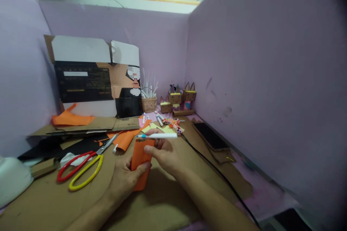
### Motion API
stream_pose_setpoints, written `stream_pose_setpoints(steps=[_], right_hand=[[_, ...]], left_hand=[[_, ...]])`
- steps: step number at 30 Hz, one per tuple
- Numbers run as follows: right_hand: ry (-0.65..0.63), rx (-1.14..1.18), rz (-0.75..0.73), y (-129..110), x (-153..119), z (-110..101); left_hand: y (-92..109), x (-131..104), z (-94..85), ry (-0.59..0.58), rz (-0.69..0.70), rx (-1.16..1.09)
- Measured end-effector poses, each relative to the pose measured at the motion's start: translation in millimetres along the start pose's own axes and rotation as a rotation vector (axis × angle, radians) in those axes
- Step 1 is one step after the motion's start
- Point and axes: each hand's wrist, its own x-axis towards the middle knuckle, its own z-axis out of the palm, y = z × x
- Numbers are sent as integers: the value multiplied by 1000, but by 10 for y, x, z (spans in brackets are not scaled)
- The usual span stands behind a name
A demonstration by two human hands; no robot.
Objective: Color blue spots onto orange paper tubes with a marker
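Workpiece (140, 157), orange and slim, is upright with a slight tilt between your two hands, over the brown cardboard sheet (51, 205). Your left hand (125, 175) grips its lower part, thumb across the front. Your right hand (166, 153) pinches its upper part and also holds a white marker (162, 136) level just above the top end, blue tip to the left. Left of you lie scissors (93, 162), handles spread; beyond them, orange scraps (126, 140). A black cable (217, 171) runs past your right forearm, near a dark phone (210, 135). Eared cardboard figures (175, 98) stand at the back.
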Motion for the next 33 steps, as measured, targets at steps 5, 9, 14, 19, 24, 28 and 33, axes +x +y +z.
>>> stream_pose_setpoints(steps=[5, 9, 14, 19, 24, 28, 33], right_hand=[[-35, -8, -8, -1, -12, -17], [-186, 3, -3, -10, -62, -61], [-390, -124, -26, -16, -119, -110], [-434, -280, -109, -53, -146, -113], [-428, -299, -109, -78, -174, -75], [-253, -171, -12, -36, -151, -31], [43, -201, 72, 110, -62, -68]], left_hand=[[71, -32, -3, -79, -24, -97], [-18, -29, -35, -99, 141, 12], [-281, -6, -120, 17, 491, 160], [-200, -22, -146, -85, 605, 240], [-102, -41, -140, -119, 553, 161], [-134, -39, -126, -132, 364, 103], [-101, -30, 14, -294, -26, -249]])
